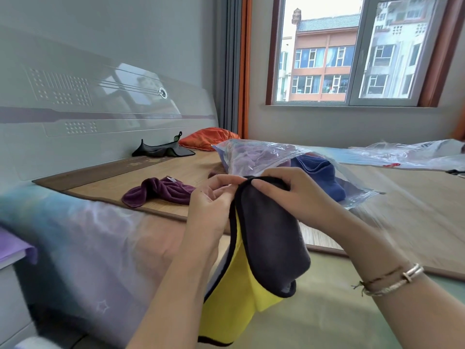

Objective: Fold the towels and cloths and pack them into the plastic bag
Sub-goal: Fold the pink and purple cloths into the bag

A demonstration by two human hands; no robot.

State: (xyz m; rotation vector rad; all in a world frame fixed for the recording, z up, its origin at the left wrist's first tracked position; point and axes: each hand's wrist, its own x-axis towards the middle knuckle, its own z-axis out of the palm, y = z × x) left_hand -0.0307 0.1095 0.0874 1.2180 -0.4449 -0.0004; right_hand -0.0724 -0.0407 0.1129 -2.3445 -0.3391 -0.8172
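Note:
A grey and yellow cloth (264,238) with a dark hem hangs in front of me above the bed's edge. My left hand (211,200) pinches its top hem at the left, and my right hand (294,192) grips the same hem from the right, fingers curled over the fold. Just behind my hands lies a clear plastic bag (254,157) on the bed, with a blue towel (319,172) and a pale purple cloth inside. A dark purple cloth (161,192) lies crumpled on the bamboo mat (125,180) to the left.
A black cloth item (161,149) and an orange pillow (208,137) sit by the headboard. Another crumpled clear plastic bag (407,154) lies at the far right of the bed. A window fills the back wall, and a purple-topped stand (12,248) is at the left edge.

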